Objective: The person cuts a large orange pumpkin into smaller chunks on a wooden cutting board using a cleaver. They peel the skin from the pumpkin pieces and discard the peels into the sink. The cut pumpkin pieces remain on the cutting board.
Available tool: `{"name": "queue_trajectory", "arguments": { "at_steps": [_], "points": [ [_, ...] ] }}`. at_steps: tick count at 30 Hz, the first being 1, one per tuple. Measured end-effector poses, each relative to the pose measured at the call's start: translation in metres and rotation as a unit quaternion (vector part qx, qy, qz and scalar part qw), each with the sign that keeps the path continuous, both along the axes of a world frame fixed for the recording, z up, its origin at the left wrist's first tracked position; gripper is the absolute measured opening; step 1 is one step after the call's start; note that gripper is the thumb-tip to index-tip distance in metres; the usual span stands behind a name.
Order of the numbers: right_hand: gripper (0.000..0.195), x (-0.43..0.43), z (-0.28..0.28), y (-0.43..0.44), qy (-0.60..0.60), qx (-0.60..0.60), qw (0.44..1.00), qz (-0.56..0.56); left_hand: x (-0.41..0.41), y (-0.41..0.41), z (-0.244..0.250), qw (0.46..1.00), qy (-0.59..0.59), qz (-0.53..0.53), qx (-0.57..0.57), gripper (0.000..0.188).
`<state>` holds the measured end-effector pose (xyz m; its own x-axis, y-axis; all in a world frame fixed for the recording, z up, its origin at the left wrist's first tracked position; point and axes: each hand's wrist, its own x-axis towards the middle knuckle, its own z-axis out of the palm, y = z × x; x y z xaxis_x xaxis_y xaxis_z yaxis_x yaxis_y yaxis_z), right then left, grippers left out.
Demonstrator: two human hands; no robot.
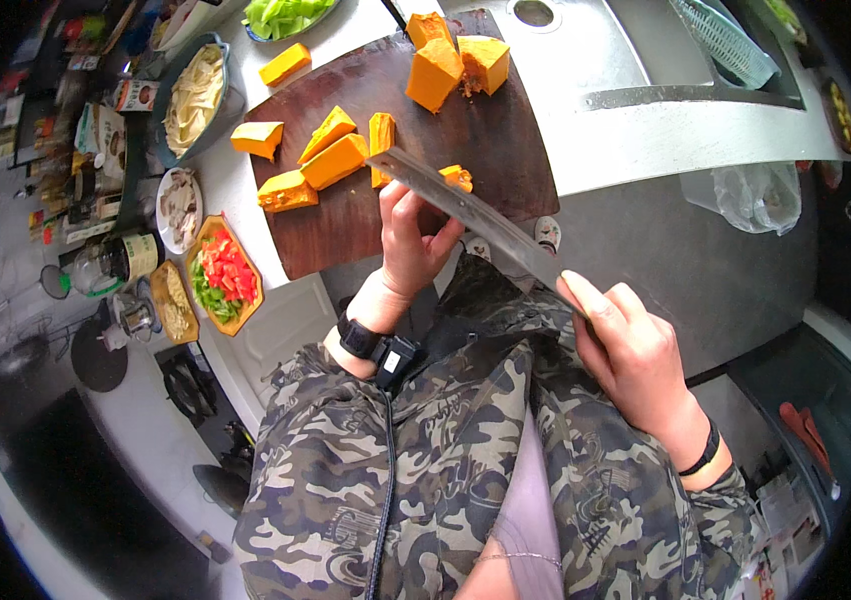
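My right hand (631, 352) grips the handle of a kitchen knife, whose broad steel blade (470, 214) slants up and left over the board. Just below the blade, at the near edge of the dark wooden cutting board (493, 142), is my left hand (414, 244), fingers bent. The blade hides part of its fingertips, so any hold is unclear. A small pumpkin piece (457, 177) shows beyond the blade. Left of it are an upright pumpkin strip (382, 135) and several wedges (335, 161). Larger pumpkin chunks (433, 75) sit at the board's far side.
Left on the counter are a tray of chopped red and green vegetables (226, 277), a small tray of minced food (174, 304), a plate of sliced food (179, 210) and a bowl of pale strips (196, 101). A sink (658, 45) with a blue basket (729, 45) lies right.
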<state>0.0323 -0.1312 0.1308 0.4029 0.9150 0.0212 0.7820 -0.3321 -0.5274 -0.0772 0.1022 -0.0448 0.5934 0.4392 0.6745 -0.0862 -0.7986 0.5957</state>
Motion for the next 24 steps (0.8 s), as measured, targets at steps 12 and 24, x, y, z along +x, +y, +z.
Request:
{"name": "queue_trajectory", "arguments": {
  "at_steps": [12,24],
  "points": [
    [0.057,0.011,0.009,0.003,0.009,-0.048,0.999,0.001,-0.029,0.0,-0.09,0.933,0.039,0.041,-0.356,0.04],
    [0.066,0.014,0.031,0.006,0.046,-0.132,0.99,0.006,-0.009,0.007,-0.029,0.998,0.056,-0.028,-0.007,0.039]
  ]
}}
